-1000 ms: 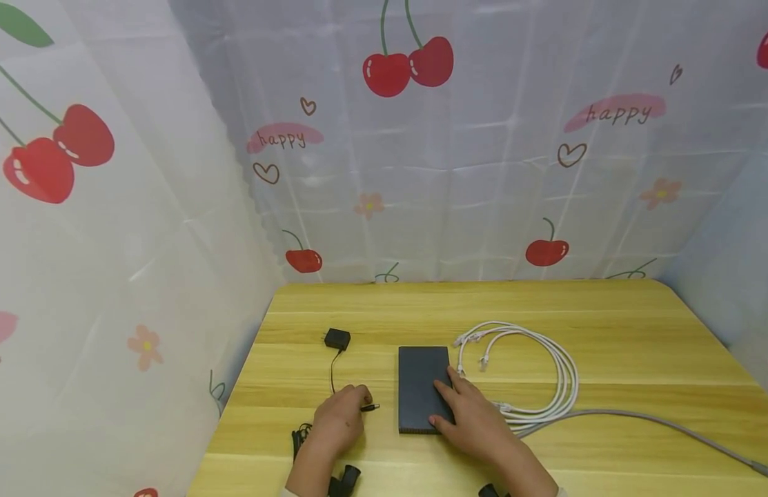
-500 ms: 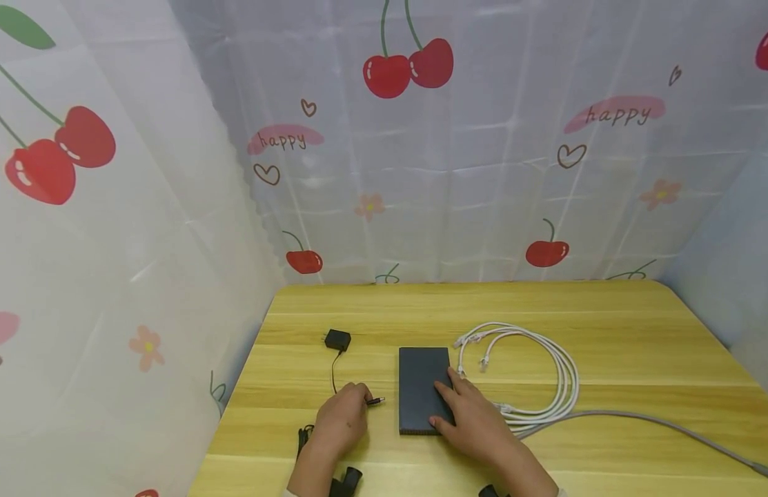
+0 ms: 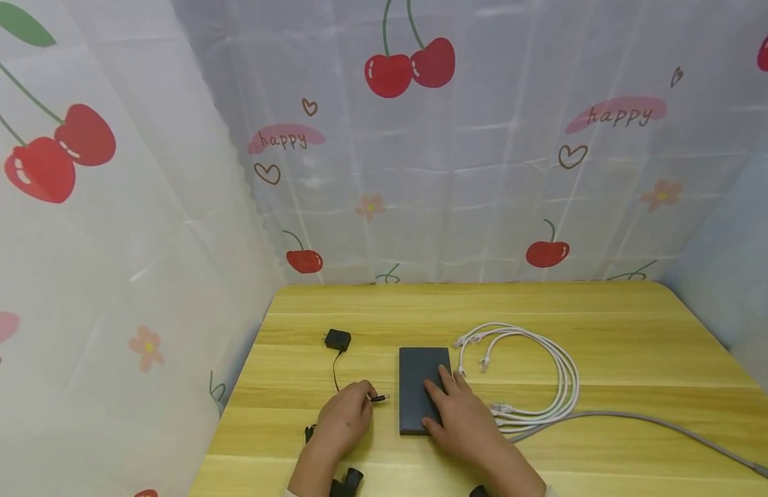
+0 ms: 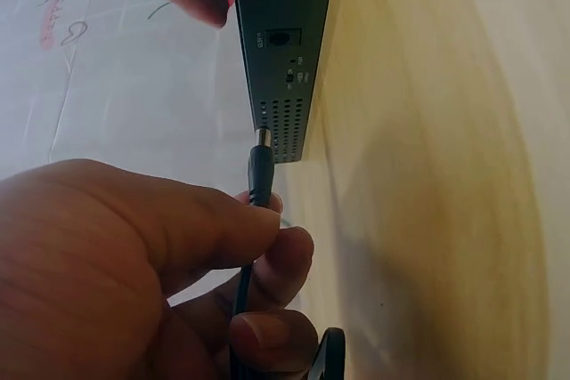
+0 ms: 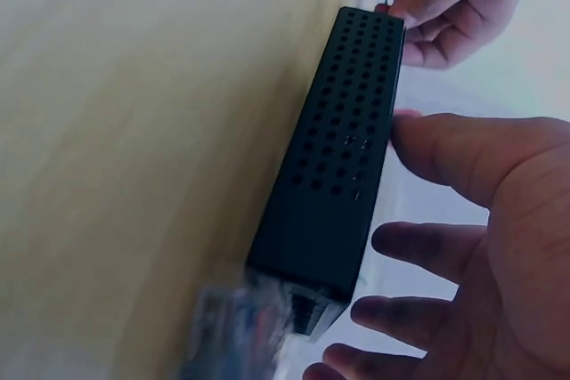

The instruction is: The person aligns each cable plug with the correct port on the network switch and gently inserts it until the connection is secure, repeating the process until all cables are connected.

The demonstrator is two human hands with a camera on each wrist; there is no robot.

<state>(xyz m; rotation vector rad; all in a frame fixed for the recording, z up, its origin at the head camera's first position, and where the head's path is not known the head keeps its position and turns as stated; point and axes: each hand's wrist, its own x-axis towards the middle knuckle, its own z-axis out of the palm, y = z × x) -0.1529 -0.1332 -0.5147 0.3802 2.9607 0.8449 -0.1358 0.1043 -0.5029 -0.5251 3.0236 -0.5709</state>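
Note:
A flat black network switch [image 3: 415, 379] lies on the table in the head view. My left hand [image 3: 346, 417] pinches a black DC barrel plug [image 3: 380, 398] between thumb and fingers, just left of the switch. In the left wrist view the plug's metal tip [image 4: 263, 138] overlaps the vented side of the switch, short of its round power socket [image 4: 280, 38]. My right hand [image 3: 467, 421] rests on the right part of the switch's top with fingers spread. The right wrist view shows its perforated front side [image 5: 343, 104], with the thumb at the top edge.
A black power adapter [image 3: 337, 339] stands at the back left, its thin cord running to my left hand. Coiled white network cables [image 3: 566, 379] lie right of the switch. A grey cable [image 3: 657, 419] stretches to the right edge. A patterned curtain [image 3: 458, 207] encloses the table.
My left hand has moved slightly right and away from me, bringing the plug closer to the switch. My right hand has slid a little left across the switch's top.

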